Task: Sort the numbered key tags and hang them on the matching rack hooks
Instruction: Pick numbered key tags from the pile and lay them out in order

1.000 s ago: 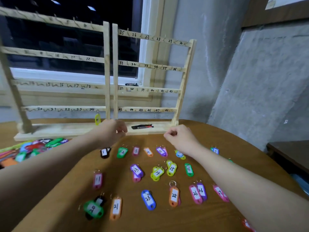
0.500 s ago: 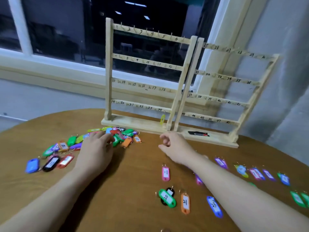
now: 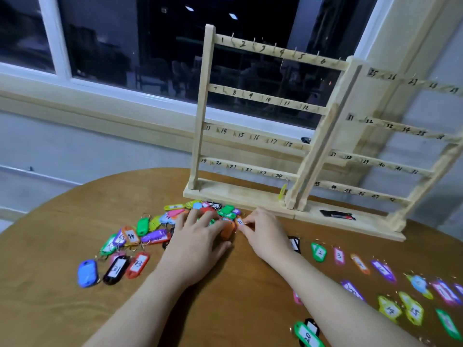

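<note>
Our right hand (image 3: 265, 234) pinches a light, stiff key tag (image 3: 240, 221) by its edge; left hand (image 3: 198, 236) lies spread on the pile (image 3: 175, 221).

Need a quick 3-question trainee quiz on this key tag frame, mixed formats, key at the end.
1. True or false: a yellow tag hangs on the wooden rack, near the hook marked 24.
2. Multiple choice: where does the left hand rest? A) on the rack's base B) on the unsorted tag pile C) on the black item lying on the rack's base
3. Fill in: the right hand pinches a small tag at the pile's ____ edge.

Key: 1 true; 2 B; 3 right.
</note>
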{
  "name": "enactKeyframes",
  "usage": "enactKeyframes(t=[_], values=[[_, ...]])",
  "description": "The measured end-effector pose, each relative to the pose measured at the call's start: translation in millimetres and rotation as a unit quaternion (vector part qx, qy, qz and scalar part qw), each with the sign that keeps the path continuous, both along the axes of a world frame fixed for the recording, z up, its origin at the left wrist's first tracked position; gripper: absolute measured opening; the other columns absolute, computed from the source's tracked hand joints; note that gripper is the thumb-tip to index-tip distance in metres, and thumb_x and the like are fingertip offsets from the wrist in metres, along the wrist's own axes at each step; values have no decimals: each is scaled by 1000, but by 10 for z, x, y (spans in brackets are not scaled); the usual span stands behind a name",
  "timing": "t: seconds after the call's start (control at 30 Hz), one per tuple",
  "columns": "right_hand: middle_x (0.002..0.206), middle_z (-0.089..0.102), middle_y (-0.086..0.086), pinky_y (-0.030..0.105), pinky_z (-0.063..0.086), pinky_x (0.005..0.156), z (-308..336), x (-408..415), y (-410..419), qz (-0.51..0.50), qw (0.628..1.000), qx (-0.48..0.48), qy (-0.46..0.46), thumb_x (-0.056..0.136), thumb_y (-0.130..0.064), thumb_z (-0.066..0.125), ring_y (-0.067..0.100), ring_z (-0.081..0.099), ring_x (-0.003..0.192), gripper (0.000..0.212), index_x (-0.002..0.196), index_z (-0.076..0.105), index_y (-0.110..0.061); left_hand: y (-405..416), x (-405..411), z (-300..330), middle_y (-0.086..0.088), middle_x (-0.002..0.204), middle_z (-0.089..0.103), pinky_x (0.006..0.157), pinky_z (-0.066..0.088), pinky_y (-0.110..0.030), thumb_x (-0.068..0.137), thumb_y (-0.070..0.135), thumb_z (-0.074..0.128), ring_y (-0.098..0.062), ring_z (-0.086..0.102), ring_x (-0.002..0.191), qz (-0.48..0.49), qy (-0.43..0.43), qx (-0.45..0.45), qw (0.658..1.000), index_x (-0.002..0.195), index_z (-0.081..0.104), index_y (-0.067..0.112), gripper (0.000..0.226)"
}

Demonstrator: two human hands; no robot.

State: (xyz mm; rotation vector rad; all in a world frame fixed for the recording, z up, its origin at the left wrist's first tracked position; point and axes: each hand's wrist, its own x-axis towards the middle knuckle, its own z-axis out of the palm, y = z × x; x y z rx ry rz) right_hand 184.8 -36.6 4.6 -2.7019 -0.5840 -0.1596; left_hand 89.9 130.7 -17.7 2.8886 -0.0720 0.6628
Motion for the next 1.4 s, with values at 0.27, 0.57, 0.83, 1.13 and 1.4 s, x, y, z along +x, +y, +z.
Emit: enactKeyframes(t=[0.27,0.57,0.83,1.13,1.4], values=[[96,50,-3,32,40,81,-56,-151,148,-55,998,39,-19,105,-20,46,23,56,96,30,96,73,-11,-41,-3,25,6,136,55,102,32,-48,88,69,39,-28,47,121,43,39,11,998,124,64,43,52],[87,59,-3,24,26,54,-72,-206,249,-191,949,250,-3,103,-12,45,17,48,76,28,77,58,-16,-197,-8,23,0,109,68,92,39,-50,74,55,80,-32,56,102,95,-1,-7,995,96,78,34,30],[62,63,-2,40,54,55,-167,-169,239,-194,886,421,8,103,-21,52,21,63,57,24,85,68,-24,-192,17,-12,4,112,68,91,36,-48,91,40,68,-30,56,105,70,-18,-20,997,101,77,34,15],[74,72,-8,27,57,56,-121,-217,231,-165,900,399,61,102,-21,56,8,68,56,22,90,73,-24,-173,-1,35,3,87,66,85,36,-43,97,18,61,-25,51,87,85,-47,-109,989,88,67,20,11],[70,73,-2,28,56,54,-146,-197,213,-165,874,455,41,103,-15,55,10,68,52,21,91,72,-16,-84,-35,95,16,85,70,86,49,-39,96,17,64,-7,64,84,44,-29,-358,932,93,67,34,18]])
